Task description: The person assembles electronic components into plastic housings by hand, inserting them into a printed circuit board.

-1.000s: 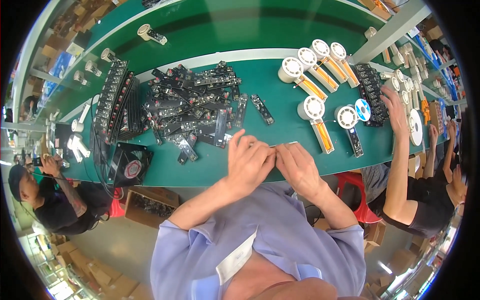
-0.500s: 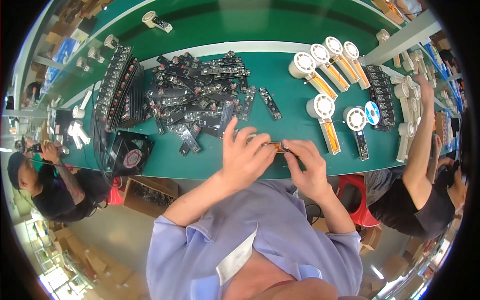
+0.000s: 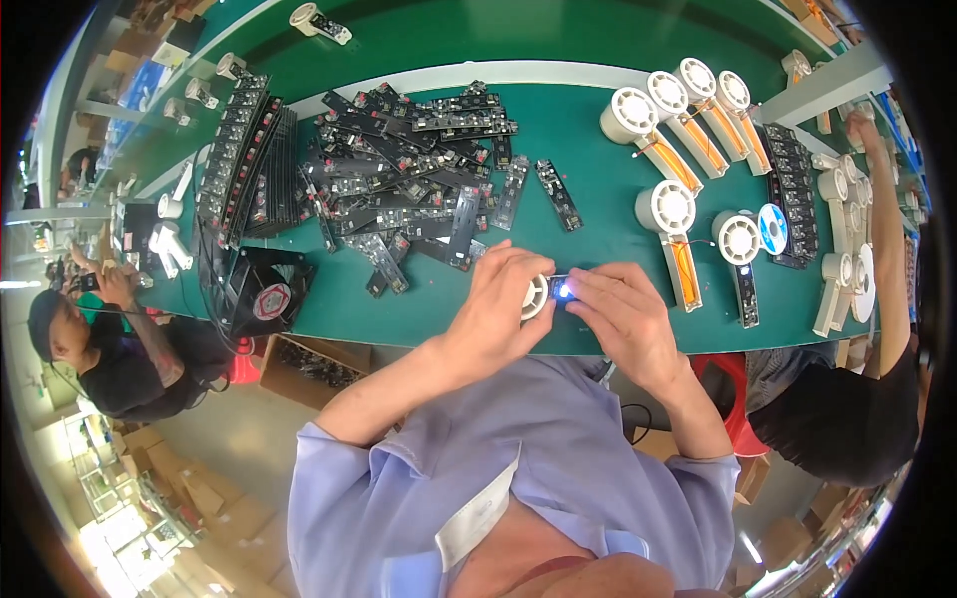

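My left hand (image 3: 488, 307) is wrapped round the round white head of a handheld fan (image 3: 535, 297), over the near part of the bench. Fingers of my right hand (image 3: 632, 321) pinch the fan's handle end, where a small dark circuit board (image 3: 556, 283) shows a bright blue-white light. Most of the handle is hidden by my fingers. Farther off to the left lies a heap of loose black circuit boards (image 3: 399, 189). One single board (image 3: 558, 194) rests apart from it. White fans with orange wires in open handles, such as this fan (image 3: 665, 209), lie to the right.
Stacked board panels (image 3: 234, 159) and a black square fan (image 3: 264, 294) stand at left. A fan with a board in its handle (image 3: 740, 244) lies beside a blue-and-white disc (image 3: 773, 229). Co-workers sit at both sides; one arm (image 3: 887, 229) reaches over the right end.
The fan in my hands has turned, so its round head now faces up between them. A light has come on at the board. The whole view has shifted slightly.
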A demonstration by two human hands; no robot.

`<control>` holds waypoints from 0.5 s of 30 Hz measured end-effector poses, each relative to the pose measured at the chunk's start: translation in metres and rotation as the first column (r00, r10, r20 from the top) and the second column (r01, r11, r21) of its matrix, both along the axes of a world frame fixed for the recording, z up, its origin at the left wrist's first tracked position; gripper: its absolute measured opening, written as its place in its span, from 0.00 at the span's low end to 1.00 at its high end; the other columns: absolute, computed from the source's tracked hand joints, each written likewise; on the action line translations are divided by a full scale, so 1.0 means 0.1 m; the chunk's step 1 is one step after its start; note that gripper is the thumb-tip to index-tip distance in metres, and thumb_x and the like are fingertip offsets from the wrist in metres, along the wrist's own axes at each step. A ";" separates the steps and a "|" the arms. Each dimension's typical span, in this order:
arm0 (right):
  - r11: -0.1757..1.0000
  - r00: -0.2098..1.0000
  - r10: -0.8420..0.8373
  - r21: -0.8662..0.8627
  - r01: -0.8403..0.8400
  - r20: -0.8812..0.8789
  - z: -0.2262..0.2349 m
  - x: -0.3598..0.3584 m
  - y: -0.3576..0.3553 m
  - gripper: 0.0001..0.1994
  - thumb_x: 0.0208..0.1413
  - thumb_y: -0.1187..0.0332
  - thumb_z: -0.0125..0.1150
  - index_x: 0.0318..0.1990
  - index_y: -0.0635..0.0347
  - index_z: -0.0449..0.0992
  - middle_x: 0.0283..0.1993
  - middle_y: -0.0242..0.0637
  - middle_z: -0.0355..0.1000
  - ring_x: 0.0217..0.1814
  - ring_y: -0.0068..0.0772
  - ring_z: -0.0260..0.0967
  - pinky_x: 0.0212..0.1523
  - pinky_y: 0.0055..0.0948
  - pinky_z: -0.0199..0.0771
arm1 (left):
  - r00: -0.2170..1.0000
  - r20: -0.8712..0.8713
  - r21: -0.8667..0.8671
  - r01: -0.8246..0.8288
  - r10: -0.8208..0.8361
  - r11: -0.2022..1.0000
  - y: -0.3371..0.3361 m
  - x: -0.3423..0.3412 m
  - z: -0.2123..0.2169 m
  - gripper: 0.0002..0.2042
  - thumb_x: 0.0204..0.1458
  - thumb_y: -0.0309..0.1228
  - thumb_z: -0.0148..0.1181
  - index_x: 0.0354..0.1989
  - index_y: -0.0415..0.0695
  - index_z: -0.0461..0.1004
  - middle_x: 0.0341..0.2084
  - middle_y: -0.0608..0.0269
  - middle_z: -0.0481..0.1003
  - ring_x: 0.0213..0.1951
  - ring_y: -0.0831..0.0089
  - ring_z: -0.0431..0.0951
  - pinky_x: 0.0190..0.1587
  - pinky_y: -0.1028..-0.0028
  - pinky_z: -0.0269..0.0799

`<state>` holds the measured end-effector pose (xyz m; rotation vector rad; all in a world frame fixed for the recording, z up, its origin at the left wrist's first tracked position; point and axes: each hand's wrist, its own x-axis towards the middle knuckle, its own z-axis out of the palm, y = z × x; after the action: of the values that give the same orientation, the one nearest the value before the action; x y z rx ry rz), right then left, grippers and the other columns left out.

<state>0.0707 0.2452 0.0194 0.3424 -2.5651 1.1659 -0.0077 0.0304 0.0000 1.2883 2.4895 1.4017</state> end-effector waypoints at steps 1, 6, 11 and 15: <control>1.000 1.000 -0.002 -0.002 0.002 0.000 0.00 -0.03 0.01 0.17 0.51 0.78 0.76 0.50 0.66 0.85 0.51 0.42 0.84 0.50 0.45 0.78 0.51 0.40 0.81 | 1.000 0.005 0.002 0.012 -0.012 1.000 0.00 -0.01 -0.01 0.29 0.50 0.20 0.72 0.62 0.41 0.68 0.50 0.55 0.78 0.56 0.51 0.75 0.68 0.46 0.66; 0.953 0.981 0.189 0.234 -0.191 0.035 0.15 -0.17 0.11 0.16 0.55 0.75 0.74 0.52 0.66 0.84 0.52 0.44 0.84 0.55 0.48 0.80 0.54 0.42 0.80 | 0.999 0.033 0.003 0.032 -0.032 0.999 -0.02 -0.02 0.03 0.27 0.50 0.20 0.73 0.59 0.40 0.70 0.51 0.54 0.78 0.55 0.50 0.75 0.67 0.48 0.67; 0.991 0.972 0.136 -0.036 -0.131 0.190 -0.05 -0.16 0.15 0.17 0.56 0.73 0.74 0.52 0.67 0.83 0.54 0.48 0.83 0.58 0.53 0.80 0.56 0.45 0.81 | 0.997 -0.007 -0.048 0.080 -0.081 0.996 0.00 -0.09 0.10 0.19 0.51 0.21 0.72 0.52 0.38 0.77 0.50 0.54 0.78 0.55 0.49 0.74 0.63 0.52 0.70; 0.981 0.983 0.177 0.066 -0.180 0.052 0.01 -0.18 0.15 0.18 0.56 0.72 0.75 0.53 0.68 0.82 0.53 0.51 0.83 0.55 0.56 0.81 0.55 0.46 0.82 | 0.991 -0.087 -0.071 0.100 -0.106 0.992 -0.03 -0.11 0.10 0.16 0.52 0.22 0.72 0.49 0.39 0.79 0.50 0.54 0.78 0.56 0.51 0.74 0.60 0.53 0.71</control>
<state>0.0523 0.2599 0.0206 0.5799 -2.6651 1.1572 -0.0185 0.0278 0.0098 1.4753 2.4621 1.2552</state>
